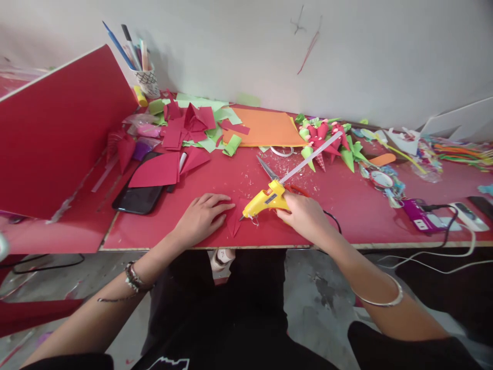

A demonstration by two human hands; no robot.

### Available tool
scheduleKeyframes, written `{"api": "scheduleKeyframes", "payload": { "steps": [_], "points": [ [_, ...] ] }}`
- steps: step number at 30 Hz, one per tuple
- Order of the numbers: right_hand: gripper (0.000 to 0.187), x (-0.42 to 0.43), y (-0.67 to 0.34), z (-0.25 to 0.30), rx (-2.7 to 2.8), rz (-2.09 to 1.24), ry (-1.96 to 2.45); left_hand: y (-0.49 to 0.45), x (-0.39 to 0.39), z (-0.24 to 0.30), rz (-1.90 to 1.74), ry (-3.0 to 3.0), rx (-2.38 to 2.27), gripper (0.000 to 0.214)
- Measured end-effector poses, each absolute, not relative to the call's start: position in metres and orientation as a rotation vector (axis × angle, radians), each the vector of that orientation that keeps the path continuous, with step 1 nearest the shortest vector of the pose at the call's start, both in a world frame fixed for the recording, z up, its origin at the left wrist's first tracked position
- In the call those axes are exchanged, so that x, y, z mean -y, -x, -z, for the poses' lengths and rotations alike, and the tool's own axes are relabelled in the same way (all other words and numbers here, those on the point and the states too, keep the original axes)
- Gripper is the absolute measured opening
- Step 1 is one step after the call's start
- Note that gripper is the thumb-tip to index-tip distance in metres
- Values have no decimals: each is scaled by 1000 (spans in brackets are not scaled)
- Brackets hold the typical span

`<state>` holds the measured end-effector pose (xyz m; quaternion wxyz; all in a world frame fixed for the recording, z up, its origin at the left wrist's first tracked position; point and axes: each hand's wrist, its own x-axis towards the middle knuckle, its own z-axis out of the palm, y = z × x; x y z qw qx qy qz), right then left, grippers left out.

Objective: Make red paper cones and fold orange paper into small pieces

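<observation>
My right hand (304,215) grips a yellow hot glue gun (265,199) with a clear glue stick (311,158) poking out of its back. The gun's nozzle points down and left at a small red paper piece (234,220) lying near the front edge of the red table (154,234). My left hand (203,216) lies flat with fingers stretched, pressing on that red paper from the left.
Scissors (269,171) lie just behind the glue gun. A black phone (139,197), red paper sheets (158,170), orange sheets (265,128), paper cones (327,141), a pen cup (146,79) and a red board (57,128) surround the spot. A purple power strip (418,217) and cables sit right.
</observation>
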<state>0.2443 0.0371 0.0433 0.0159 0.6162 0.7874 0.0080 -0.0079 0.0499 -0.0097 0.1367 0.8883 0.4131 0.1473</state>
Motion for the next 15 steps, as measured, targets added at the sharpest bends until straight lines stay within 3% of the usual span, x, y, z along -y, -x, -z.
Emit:
{"api": "scheduleKeyframes", "payload": {
  "steps": [15],
  "points": [
    [11,-23,-236,-46,-2485,99,-1814,8,-50,10,-420,-2563,-1185,33]
  ]
}}
